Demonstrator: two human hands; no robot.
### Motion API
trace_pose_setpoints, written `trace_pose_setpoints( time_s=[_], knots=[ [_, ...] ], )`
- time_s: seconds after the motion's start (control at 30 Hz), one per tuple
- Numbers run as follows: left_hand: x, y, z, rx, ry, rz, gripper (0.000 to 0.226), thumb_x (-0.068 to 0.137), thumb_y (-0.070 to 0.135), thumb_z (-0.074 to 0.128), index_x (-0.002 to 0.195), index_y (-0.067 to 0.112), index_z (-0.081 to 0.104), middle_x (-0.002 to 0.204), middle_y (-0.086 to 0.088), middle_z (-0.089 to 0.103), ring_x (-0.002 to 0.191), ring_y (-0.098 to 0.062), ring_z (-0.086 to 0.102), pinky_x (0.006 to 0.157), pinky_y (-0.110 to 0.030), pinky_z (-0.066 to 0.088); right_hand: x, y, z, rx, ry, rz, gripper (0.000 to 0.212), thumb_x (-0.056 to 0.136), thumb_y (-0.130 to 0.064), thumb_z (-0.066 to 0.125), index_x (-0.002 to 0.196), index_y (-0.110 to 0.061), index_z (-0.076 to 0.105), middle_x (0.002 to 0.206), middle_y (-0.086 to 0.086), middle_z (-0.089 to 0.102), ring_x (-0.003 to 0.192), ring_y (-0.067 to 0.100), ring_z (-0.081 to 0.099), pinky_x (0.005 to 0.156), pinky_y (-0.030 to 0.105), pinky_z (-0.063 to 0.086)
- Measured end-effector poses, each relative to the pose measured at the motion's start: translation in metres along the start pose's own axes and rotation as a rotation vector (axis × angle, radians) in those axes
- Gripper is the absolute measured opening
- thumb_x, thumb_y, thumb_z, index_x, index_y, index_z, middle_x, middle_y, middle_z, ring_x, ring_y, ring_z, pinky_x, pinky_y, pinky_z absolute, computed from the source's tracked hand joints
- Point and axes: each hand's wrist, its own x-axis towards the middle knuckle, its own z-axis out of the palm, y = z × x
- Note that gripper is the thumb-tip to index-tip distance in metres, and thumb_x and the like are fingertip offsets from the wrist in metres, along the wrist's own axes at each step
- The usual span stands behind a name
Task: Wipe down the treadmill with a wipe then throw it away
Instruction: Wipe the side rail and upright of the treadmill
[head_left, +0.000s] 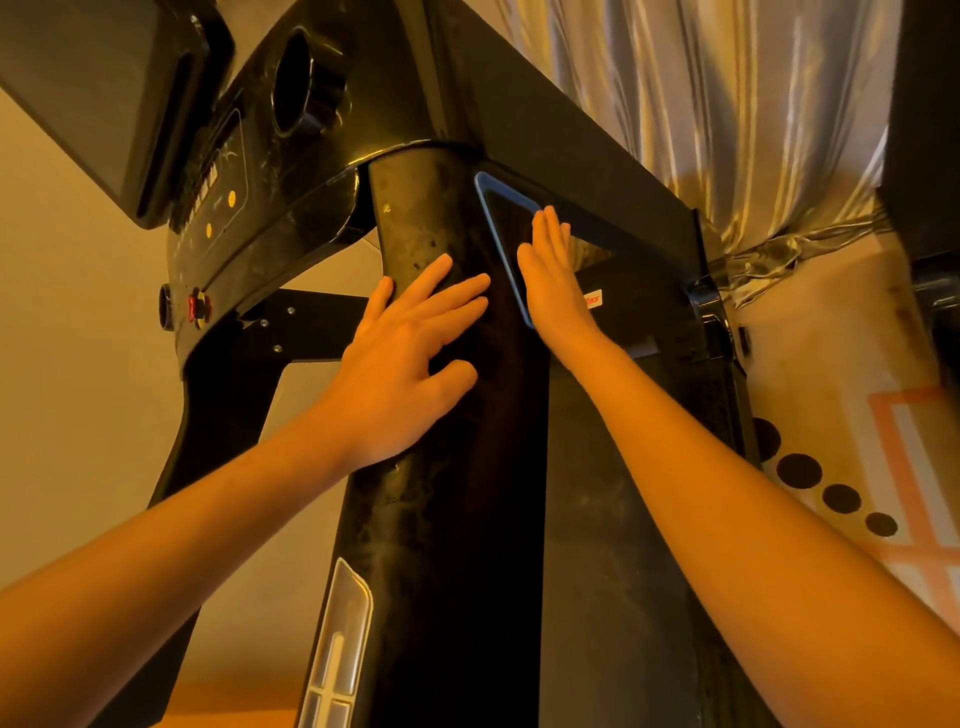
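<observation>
Your left hand (410, 358), right hand (550, 275): fingers straight, flat on treadmill (457, 545) upright; no wipe visible. Wiping seemingly unstarted: fetch wipe next.

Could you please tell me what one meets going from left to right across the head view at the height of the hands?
red knob → left hand → right hand → gathered curtain

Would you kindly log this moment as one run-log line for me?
left hand: flat on treadmill upright, fingers spread | right hand: flat against blue-edged panel | wipe: not visible
</observation>
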Motion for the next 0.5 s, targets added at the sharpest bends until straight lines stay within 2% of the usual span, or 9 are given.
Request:
trace_pose_setpoints(
  time_s=[0.07, 0.13, 0.17, 0.2, 0.27, 0.3, 0.37, 0.5],
  knots=[
    [0.0, 0.0, 0.0, -0.003, -0.002, 0.0, 0.07, 0.085, 0.036, 0.045, 0.155, 0.029, 0.041, 0.164, 0.023, 0.025, 0.154, 0.003, -0.003, 0.125, -0.045, -0.013, -0.017, 0.003, 0.004, 0.132, -0.023, 0.057, 0.056, 0.114, -0.026, 0.025, 0.163, -0.012, 0.001, 0.172, 0.002, -0.008, 0.157, 0.017, -0.013, 0.124, 0.03, -0.002],
    [0.0, 0.0, 0.0, -0.002, 0.002, 0.001, 0.071, 0.085, 0.037, 0.044, 0.155, 0.028, 0.041, 0.165, 0.022, 0.025, 0.154, 0.002, -0.003, 0.125, -0.046, -0.013, -0.034, 0.001, 0.008, 0.17, -0.008, 0.057, 0.056, 0.114, -0.027, 0.027, 0.163, -0.014, 0.004, 0.172, 0.001, -0.004, 0.158, 0.015, -0.009, 0.126, 0.031, 0.001],
    [0.0, 0.0, 0.0, 0.003, 0.003, -0.002, 0.072, 0.084, 0.037, 0.043, 0.155, 0.028, 0.041, 0.165, 0.021, 0.024, 0.155, 0.001, -0.003, 0.126, -0.046, -0.012, -0.039, 0.001, 0.009, 0.188, 0.013, 0.063, 0.055, 0.114, -0.026, 0.028, 0.163, -0.014, 0.008, 0.173, 0.001, -0.001, 0.158, 0.014, -0.006, 0.126, 0.025, 0.004],
    [0.0, 0.001, 0.0, 0.008, 0.005, -0.004, 0.072, 0.084, 0.038, 0.043, 0.155, 0.028, 0.041, 0.165, 0.021, 0.024, 0.155, 0.001, -0.003, 0.126, -0.046, -0.012, -0.044, -0.003, 0.009, 0.209, 0.043, 0.07, 0.054, 0.114, -0.025, 0.03, 0.163, -0.013, 0.012, 0.172, 0.001, 0.004, 0.158, 0.013, -0.001, 0.121, 0.013, 0.007],
    [-0.001, 0.001, 0.0, 0.015, 0.005, -0.002, 0.073, 0.084, 0.039, 0.042, 0.156, 0.027, 0.04, 0.165, 0.02, 0.023, 0.155, 0.0, -0.003, 0.125, -0.045, -0.012, -0.054, -0.005, 0.01, 0.202, 0.076, 0.071, 0.053, 0.113, -0.023, 0.035, 0.162, -0.012, 0.02, 0.171, 0.001, 0.013, 0.155, 0.01, 0.01, 0.1, -0.009, 0.012],
    [0.0, 0.002, 0.0, 0.021, 0.007, 0.004, 0.073, 0.084, 0.039, 0.041, 0.156, 0.027, 0.04, 0.165, 0.02, 0.023, 0.155, 0.0, -0.003, 0.124, -0.044, -0.013, -0.06, -0.004, 0.011, 0.204, 0.101, 0.071, 0.052, 0.112, -0.022, 0.038, 0.161, -0.012, 0.023, 0.17, 0.001, 0.018, 0.154, 0.009, 0.015, 0.094, -0.011, 0.015],
    [0.0, 0.001, 0.001, 0.039, 0.016, 0.015, 0.072, 0.085, 0.04, 0.041, 0.156, 0.026, 0.04, 0.166, 0.018, 0.024, 0.155, -0.001, -0.002, 0.122, -0.042, -0.014, -0.069, -0.002, 0.011, 0.223, 0.162, 0.065, 0.05, 0.111, -0.023, 0.042, 0.159, -0.014, 0.031, 0.169, 0.0, 0.023, 0.152, 0.009, 0.021, 0.094, -0.01, 0.021],
    [0.001, -0.001, 0.002, 0.059, 0.018, 0.023, 0.068, 0.088, 0.038, 0.043, 0.155, 0.025, 0.042, 0.166, 0.016, 0.025, 0.155, -0.003, -0.001, 0.123, -0.045, -0.012, -0.07, 0.002, 0.013, 0.228, 0.195, 0.079, 0.048, 0.111, -0.029, 0.044, 0.157, -0.018, 0.039, 0.171, 0.0, 0.017, 0.154, 0.011, 0.018, 0.108, 0.005, 0.03]
  ],
)
